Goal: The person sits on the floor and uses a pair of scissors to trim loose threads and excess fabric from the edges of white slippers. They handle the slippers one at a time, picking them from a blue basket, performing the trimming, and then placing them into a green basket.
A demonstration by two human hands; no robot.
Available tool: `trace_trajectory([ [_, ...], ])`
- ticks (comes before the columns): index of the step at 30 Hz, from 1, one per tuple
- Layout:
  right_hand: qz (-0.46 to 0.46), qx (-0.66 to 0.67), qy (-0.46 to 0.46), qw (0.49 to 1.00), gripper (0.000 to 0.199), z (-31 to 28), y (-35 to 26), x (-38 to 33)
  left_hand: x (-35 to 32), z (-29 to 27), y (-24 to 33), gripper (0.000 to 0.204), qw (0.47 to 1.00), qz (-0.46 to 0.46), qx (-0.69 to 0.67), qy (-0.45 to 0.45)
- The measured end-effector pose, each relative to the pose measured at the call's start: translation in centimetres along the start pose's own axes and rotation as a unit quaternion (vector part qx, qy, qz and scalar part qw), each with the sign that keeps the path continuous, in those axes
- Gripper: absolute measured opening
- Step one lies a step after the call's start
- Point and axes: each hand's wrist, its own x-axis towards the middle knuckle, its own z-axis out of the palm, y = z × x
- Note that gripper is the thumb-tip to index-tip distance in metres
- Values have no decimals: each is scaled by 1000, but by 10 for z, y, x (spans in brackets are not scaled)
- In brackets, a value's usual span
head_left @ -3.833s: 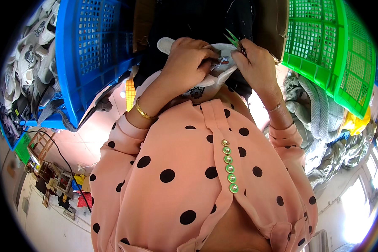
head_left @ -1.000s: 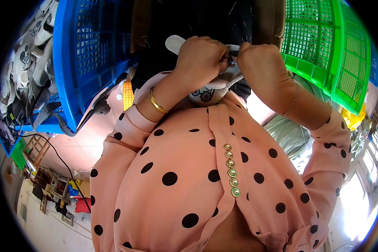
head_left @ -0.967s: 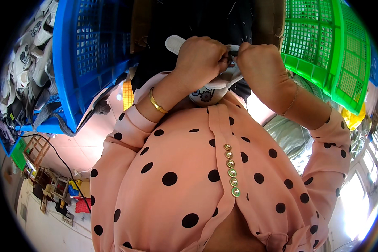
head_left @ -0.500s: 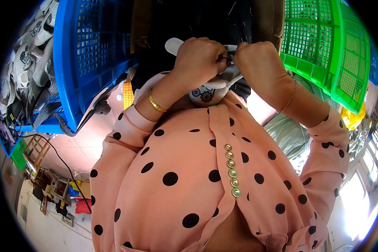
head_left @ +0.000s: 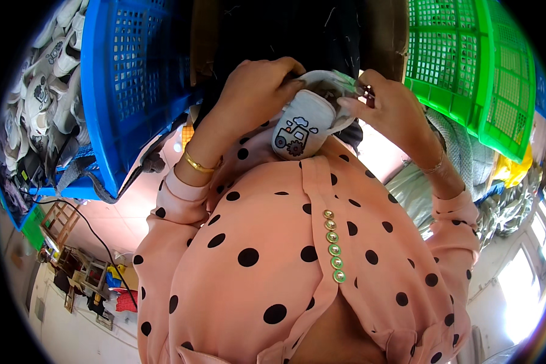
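Observation:
A small light-grey cloth shoe (head_left: pixel 292 136) with a tractor-and-clouds print hangs close to my chest, its toe toward me and its opening away. My left hand (head_left: pixel 258 91) is closed on the left side of the shoe's opening, its fingertips hidden behind the cloth. On the other side my right hand (head_left: pixel 389 108) pinches the rim, thumb pressed against the inner edge. A bit of green shows on the rim near the right fingertips. Something small and dark lies in the curl of the right fingers; I cannot make out what.
A blue plastic crate (head_left: pixel 112 91) stands at left, beside a heap of similar grey shoes (head_left: pixel 45 97). Green crates (head_left: pixel 449 79) stand at right, near a grey fabric bundle (head_left: pixel 415 185). Dark cloth (head_left: pixel 285 30) lies beyond my hands between cardboard edges (head_left: pixel 385 36).
My hands have moved apart, the left toward me and leftward, the right slightly rightward. The shoe has turned, and its whole tractor print now shows.

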Motion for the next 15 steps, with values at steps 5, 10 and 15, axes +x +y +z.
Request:
trace_trajectory([
  [5,109,214,29,970,40,23,4,-8,-2,-7,-6,30,979,30,-202,2],
  [10,131,276,37,952,30,20,0,-6,-12,-22,-8,38,963,17,-267,-25],
  [15,128,285,49,949,28,26,2,-7,-19,-28,-9,39,963,0,-268,-33],
])
